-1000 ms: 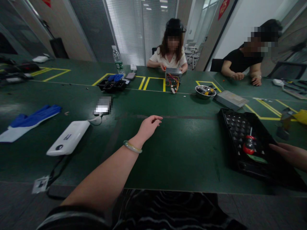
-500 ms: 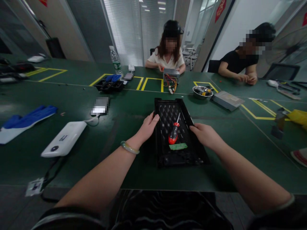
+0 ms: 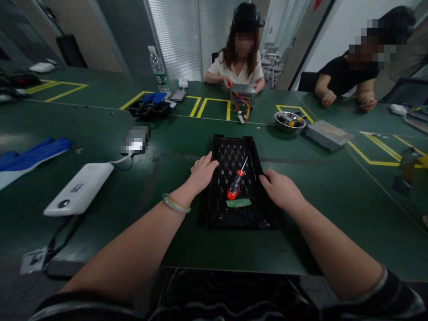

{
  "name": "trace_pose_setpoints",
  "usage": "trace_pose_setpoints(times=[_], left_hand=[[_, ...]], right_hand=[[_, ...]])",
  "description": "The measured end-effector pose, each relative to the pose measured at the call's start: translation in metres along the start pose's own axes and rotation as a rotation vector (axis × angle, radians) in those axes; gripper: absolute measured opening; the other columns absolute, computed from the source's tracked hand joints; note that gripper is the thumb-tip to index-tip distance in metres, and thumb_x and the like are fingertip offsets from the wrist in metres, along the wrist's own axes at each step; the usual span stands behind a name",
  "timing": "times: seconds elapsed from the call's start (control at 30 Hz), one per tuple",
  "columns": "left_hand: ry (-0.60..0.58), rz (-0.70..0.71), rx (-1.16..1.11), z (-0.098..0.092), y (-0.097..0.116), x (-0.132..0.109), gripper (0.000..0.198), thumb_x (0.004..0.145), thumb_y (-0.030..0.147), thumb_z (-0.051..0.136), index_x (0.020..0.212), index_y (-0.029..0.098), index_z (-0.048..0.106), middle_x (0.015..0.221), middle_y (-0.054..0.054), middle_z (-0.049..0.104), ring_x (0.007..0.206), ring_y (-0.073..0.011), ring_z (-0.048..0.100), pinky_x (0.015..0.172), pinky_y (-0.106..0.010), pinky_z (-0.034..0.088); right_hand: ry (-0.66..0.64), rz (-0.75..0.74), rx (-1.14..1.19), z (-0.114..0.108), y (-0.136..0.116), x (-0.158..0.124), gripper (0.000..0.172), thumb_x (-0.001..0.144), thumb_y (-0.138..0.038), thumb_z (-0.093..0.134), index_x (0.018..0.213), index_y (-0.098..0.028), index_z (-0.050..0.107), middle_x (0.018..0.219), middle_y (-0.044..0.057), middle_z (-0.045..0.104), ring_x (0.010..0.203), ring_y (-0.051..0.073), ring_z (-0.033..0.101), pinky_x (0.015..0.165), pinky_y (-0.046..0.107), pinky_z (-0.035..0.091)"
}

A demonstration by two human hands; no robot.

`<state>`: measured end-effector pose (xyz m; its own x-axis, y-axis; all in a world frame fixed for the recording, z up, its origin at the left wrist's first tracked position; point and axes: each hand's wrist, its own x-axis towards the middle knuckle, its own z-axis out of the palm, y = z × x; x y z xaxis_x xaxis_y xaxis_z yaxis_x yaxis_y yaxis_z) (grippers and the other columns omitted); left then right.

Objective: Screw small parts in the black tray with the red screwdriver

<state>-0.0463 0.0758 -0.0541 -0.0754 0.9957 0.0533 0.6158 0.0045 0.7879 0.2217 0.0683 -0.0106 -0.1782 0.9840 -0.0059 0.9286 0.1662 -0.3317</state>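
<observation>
A shallow black plastic panel (image 3: 219, 221) with raised rims and a diamond-patterned inside rests on the green table in front of me. My left hand (image 3: 202, 173) holds its left rim, thumb on top, with the other fingertips partly hidden. My right hand (image 3: 280, 187) is closed on the right rim, its fingers tucked behind the edge. Inside the panel lies a red and black screwdriver (image 3: 235, 186), its shaft pointing away to the upper right. Below its handle is a small green circuit board (image 3: 238, 203).
A white power bank (image 3: 78, 189) and blue-white gloves (image 3: 36, 156) lie left. Farther off are a black parts tray (image 3: 143, 111), a bottle (image 3: 158, 71), a metal bowl of tools (image 3: 289, 127) and a grey metal box (image 3: 327, 133). Opposite, one person holds a power supply (image 3: 243, 91); another sits right.
The panel sits slightly farther left in view, still between both hands, with the screwdriver and board inside. My view has shifted a little. The right-hand co-worker's hands have moved apart.
</observation>
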Motion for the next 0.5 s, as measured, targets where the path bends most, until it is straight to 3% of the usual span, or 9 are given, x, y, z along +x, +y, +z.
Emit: trace_pose_setpoints(times=[0.07,0.13,0.2,0.27,0.37,0.5], left_hand=[[0.01,-0.054,0.022,0.001,0.003,0.0,0.052,0.096,0.044,0.042,0.145,0.027,0.051,0.159,-0.009,0.042,0.148,-0.0368,0.031,0.12,-0.061,0.017],[0.019,-0.086,0.037,0.002,0.006,0.0,0.058,0.097,0.047,0.041,0.151,0.025,0.044,0.159,-0.01,0.041,0.148,-0.036,0.031,0.121,-0.059,0.018],[0.03,-0.101,0.051,0.003,0.008,0.001,0.061,0.097,0.046,0.04,0.153,0.023,0.042,0.159,-0.011,0.041,0.148,-0.0354,0.032,0.121,-0.058,0.019],[0.038,-0.107,0.066,0.004,0.008,0.002,0.063,0.096,0.045,0.042,0.153,0.02,0.04,0.158,-0.013,0.041,0.148,-0.0356,0.033,0.121,-0.057,0.02],[0.047,-0.086,0.093,0.006,0.008,0.002,0.069,0.091,0.042,0.052,0.154,0.017,0.038,0.157,-0.016,0.041,0.147,-0.0366,0.033,0.121,-0.057,0.021],[0.053,-0.064,0.113,0.007,0.007,0.001,0.075,0.084,0.036,0.06,0.154,0.02,0.037,0.156,-0.016,0.042,0.145,-0.0374,0.035,0.121,-0.057,0.022]], right_hand=[[0.131,-0.086,0.003,-0.003,-0.008,-0.008,0.032,0.101,-0.037,0.047,0.121,-0.017,0.061,0.105,0.013,0.067,0.087,0.027,0.064,0.075,0.035,0.045],[0.239,-0.377,0.026,-0.004,-0.02,-0.018,0.032,0.102,-0.033,0.048,0.127,-0.018,0.061,0.112,0.012,0.065,0.096,0.026,0.062,0.083,0.037,0.047],[0.184,-0.684,0.015,-0.001,-0.033,-0.029,0.029,0.104,-0.031,0.047,0.123,-0.022,0.067,0.107,0.01,0.065,0.095,0.024,0.06,0.085,0.037,0.046],[0.04,-0.862,-0.02,0.005,-0.045,-0.04,0.027,0.104,-0.033,0.049,0.12,-0.025,0.07,0.104,0.007,0.066,0.092,0.022,0.06,0.082,0.036,0.046],[-0.062,-0.919,-0.078,0.013,-0.057,-0.05,0.027,0.102,-0.036,0.055,0.122,-0.026,0.071,0.105,0.006,0.065,0.094,0.023,0.06,0.08,0.036,0.045],[-0.094,-0.94,-0.045,0.017,-0.063,-0.053,0.021,0.099,-0.035,0.061,0.112,-0.026,0.075,0.102,0.005,0.066,0.09,0.021,0.06,0.078,0.035,0.044]])
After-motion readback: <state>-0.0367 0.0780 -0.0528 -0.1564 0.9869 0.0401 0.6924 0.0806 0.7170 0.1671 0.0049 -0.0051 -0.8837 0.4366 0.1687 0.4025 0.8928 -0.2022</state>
